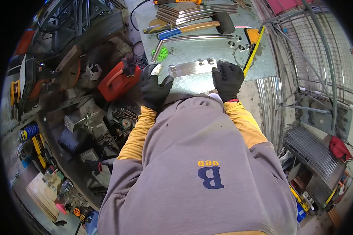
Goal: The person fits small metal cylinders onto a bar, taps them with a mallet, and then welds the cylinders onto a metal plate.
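Observation:
A flat, shiny metal plate [186,69] with small upright tabs lies near the table's front edge, between my hands. My left hand [156,87], in a black glove, rests at the edge with its thumb apart from the fingers, just left of the plate. A white patch shows on one of its fingers. At the plate's right end, my gloved right hand [227,80] has bent fingers against the metal; its fingertips are partly hidden. Beyond the plate lie a bent metal tube [196,38], several small metal rings [241,47] and a green disc [160,53].
Farther back are a mallet [200,28] and a stack of curved metal tubes [200,13]. A yellow tape measure [255,37] extends along the right side. A red case [119,80] stands left of the table; wire-mesh panels [321,47] stand right.

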{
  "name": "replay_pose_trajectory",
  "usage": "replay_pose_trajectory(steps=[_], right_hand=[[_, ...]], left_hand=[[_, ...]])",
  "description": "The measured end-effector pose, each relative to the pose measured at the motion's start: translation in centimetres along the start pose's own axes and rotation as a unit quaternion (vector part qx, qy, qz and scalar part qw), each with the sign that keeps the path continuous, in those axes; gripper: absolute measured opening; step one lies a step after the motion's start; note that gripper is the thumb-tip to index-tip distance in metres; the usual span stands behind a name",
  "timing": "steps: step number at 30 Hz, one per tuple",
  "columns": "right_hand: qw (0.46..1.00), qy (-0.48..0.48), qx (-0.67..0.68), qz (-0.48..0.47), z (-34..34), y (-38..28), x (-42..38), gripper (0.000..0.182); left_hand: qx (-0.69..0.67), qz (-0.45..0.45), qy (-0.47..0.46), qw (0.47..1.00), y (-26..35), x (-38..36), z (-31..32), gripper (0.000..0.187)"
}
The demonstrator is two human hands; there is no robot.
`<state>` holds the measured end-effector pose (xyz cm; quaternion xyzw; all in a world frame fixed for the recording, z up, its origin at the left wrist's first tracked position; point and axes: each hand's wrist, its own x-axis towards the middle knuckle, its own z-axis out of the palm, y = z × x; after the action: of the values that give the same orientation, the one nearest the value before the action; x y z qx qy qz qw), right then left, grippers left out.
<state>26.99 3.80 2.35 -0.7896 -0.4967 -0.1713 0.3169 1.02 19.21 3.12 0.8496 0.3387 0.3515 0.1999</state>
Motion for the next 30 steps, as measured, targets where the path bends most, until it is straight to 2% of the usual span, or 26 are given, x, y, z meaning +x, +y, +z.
replay_pose_trajectory(steps=[8,13,16,20,24,30], right_hand=[[0.999,-0.022,0.024,-0.007,0.0,-0.3,0.4,0.036],[0.997,-0.032,0.061,0.03,0.6,0.7,-0.3,0.043],[0.999,0.011,0.037,-0.013,-0.4,-0.4,0.8,0.04],[0.999,-0.034,0.038,0.0,0.2,0.0,0.5,0.04],[0.998,0.002,0.049,-0.031,-0.1,-0.4,1.1,0.039],[0.997,-0.055,0.032,-0.035,-0.6,-0.2,1.0,0.034]], left_hand=[[-0.009,-0.006,0.012,1.0,-0.7,-0.3,-0.3,0.055],[-0.018,-0.007,0.013,1.0,-0.4,-0.2,0.4,0.056],[-0.024,-0.004,0.011,1.0,0.0,-0.1,0.2,0.057],[0.004,-0.001,0.005,1.0,-0.4,-0.1,-0.1,0.056],[-0.004,-0.006,0.02,1.0,-0.5,-0.2,0.3,0.055],[-0.021,-0.003,0.036,0.999,-1.0,-0.5,0.6,0.057]])
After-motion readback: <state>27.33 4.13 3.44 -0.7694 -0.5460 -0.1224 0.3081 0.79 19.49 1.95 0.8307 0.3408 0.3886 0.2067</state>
